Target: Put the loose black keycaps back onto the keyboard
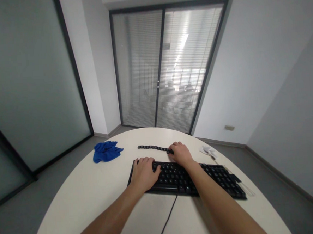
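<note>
A black keyboard (173, 177) lies at a slant across the white table. My left hand (144, 172) is on its left end, fingers bent over the far edge and thumb on the keys, gripping it. Beyond the keyboard, loose black keycaps (152, 147) form a line on the tabletop. At the right end of that line, my right hand (180, 153) has its fingers closed on a black keycap (170, 151). My right forearm passes over the keyboard and hides some of its keys.
A crumpled blue cloth (107, 151) lies at the left of the round table (79, 203). Right of the keyboard are a white item (208, 151), a small black piece (235, 178) and thin wire loops (248, 189). A black cable (167, 219) runs toward me.
</note>
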Demonstrator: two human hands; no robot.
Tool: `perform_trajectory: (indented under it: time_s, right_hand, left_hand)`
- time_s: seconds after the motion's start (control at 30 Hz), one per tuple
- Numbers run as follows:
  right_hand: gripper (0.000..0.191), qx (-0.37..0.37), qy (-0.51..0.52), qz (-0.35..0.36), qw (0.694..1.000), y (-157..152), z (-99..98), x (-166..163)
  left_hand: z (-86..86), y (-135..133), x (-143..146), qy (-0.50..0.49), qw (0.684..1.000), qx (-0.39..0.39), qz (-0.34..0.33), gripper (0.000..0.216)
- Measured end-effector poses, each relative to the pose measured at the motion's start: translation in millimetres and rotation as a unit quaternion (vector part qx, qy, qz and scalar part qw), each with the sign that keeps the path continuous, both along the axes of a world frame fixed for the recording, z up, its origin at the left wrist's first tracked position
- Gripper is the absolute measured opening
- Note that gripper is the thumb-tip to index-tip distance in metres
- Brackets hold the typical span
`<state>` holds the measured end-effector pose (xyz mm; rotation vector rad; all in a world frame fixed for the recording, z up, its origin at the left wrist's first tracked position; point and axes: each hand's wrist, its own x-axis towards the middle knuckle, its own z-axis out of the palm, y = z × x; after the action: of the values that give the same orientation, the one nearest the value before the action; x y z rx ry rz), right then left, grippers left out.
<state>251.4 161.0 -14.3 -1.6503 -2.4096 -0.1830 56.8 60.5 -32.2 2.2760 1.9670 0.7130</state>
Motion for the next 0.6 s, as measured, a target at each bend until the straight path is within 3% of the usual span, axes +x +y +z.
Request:
perform_trajectory:
  time_s: [0.2,0.4,0.6]
  right_hand:
    - [0.018,0.001,0.010,0.014,1.000,0.0,-2.0,-3.6]
    - [0.023,0.007,0.063,0.005,0.998,-15.0,8.6,10.4]
    - [0.028,-0.119,0.235,0.106,0.959,-38.6,16.2,38.9]
  left_hand:
    - [3.8,-1.8,0.4,0.000,1.000,0.001,-0.003,0.028]
    - [0.3,-0.3,-0.7,0.001,1.000,0.010,-0.003,0.029]
    - [-2.0,0.7,-0.5,0.009,1.000,0.010,-0.001,0.031]
